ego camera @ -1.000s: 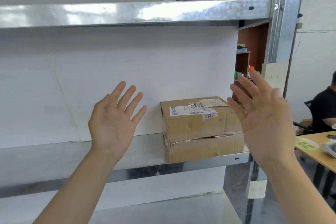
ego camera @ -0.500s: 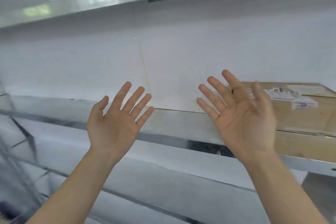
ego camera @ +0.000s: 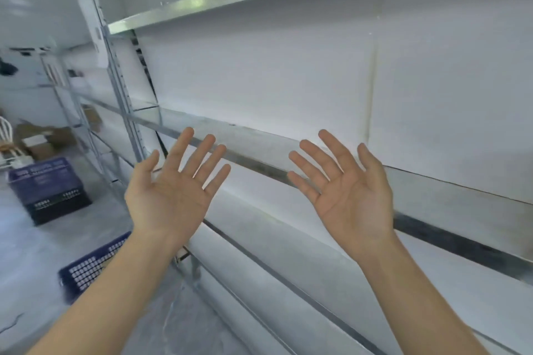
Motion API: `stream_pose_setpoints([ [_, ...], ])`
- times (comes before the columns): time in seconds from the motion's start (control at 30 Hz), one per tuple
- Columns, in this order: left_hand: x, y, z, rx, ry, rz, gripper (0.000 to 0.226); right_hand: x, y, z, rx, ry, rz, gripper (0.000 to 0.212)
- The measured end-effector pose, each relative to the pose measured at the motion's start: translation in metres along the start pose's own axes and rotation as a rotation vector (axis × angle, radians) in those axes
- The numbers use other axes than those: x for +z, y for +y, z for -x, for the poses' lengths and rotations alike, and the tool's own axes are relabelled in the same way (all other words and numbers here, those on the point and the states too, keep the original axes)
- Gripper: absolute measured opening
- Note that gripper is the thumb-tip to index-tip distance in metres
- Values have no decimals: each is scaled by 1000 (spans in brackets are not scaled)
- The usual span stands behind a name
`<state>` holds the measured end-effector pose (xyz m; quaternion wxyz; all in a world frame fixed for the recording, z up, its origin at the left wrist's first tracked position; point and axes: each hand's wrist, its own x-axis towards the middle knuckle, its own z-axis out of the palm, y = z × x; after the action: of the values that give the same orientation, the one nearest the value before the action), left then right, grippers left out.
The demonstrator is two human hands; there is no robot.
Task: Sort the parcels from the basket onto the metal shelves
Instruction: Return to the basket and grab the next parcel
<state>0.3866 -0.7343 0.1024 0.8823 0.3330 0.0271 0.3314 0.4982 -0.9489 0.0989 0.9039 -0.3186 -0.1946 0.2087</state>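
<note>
Hands: our left hand [ego camera: 170, 199] and right hand [ego camera: 349, 196] both spread wide, palms up, holding nothing, in front of the metal shelves [ego camera: 259, 150]. Blue basket [ego camera: 86, 265] on the floor left of the shelves, below our left forearm; a second blue crate [ego camera: 47, 189] farther left. Parcels: none visible in the basket. We judge cardboard parcels light and stiff, best taken by opposite sides.

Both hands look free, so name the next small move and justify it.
Probably step toward the blue basket low on the left and reach down: the left hand and right hand hold nothing, and no parcel shows on the metal shelves.
</note>
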Motion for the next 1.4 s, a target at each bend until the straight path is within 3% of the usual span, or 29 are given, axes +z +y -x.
stream_pose_setpoints([
  [0.6, -282, 269, -67, 244, 323, -96, 53, 193, 360, -127, 440, -132, -193, 55],
  [1.03, -408, 313, -166, 417, 615, -53, 55, 223, 533, -275, 679, -186, -147, 55],
  [1.4, -483, 333, -282, 425, 707, -20, 51, 247, 627, -413, 777, -180, -90, 60],
])
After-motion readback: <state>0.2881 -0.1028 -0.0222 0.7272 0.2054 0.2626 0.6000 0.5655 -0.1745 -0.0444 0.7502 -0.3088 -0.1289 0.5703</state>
